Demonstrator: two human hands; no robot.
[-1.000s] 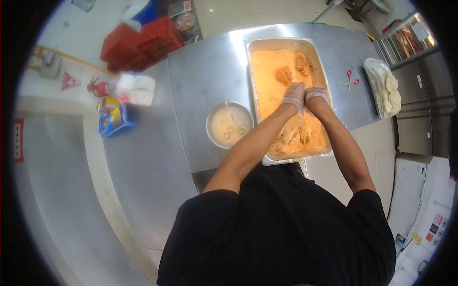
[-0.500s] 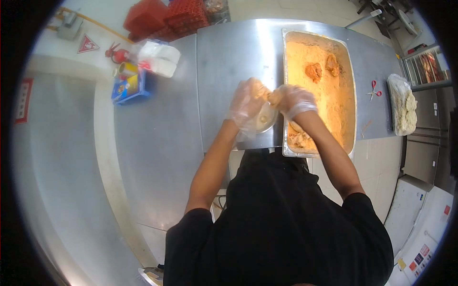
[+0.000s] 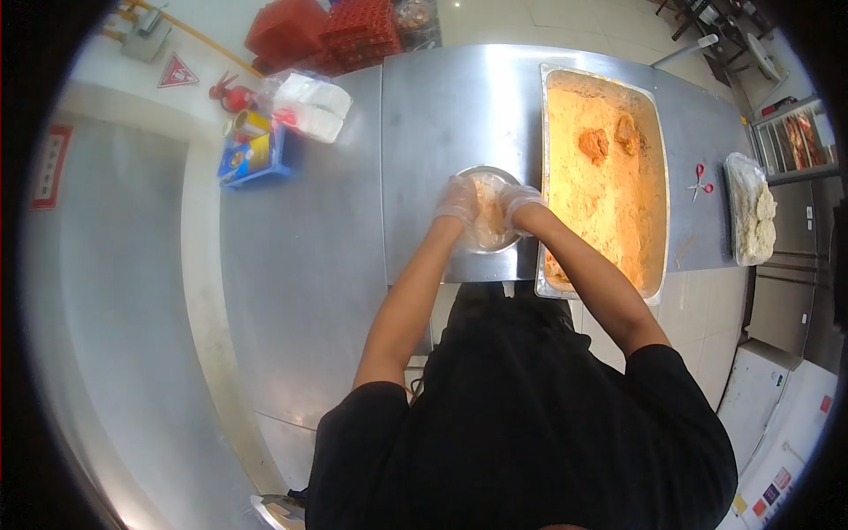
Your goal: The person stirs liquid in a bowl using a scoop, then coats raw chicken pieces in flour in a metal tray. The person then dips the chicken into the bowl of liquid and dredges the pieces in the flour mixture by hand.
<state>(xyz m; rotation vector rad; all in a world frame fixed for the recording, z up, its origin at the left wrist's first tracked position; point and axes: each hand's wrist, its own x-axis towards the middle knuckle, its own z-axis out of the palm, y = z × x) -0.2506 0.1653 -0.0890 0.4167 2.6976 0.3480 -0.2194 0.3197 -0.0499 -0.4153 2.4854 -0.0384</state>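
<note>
Both of my hands wear clear plastic gloves and reach into a round metal bowl (image 3: 488, 170) of cloudy liquid. My left hand (image 3: 459, 200) is at the bowl's left side, and my right hand (image 3: 519, 207) at its right side. Pale, coated food pieces (image 3: 488, 205) lie between them, and the fingers are partly hidden in the bowl. Right of the bowl is a deep metal tray (image 3: 662, 168) of orange powder. Two dark orange coated pieces, one (image 3: 594, 145) left of the other (image 3: 626, 134), rest on the powder.
Red-handled scissors (image 3: 700, 183) lie right of the tray, beside a plastic-covered container of pale lumps (image 3: 755, 212). On the left stand a blue basket (image 3: 256, 166) and white packages (image 3: 311, 106). Red crates (image 3: 360, 35) are stacked behind the steel table (image 3: 300, 265).
My hands left the tray with food pieces between them, moved left over the bowl and are now lowered into it. The view has also shifted.
</note>
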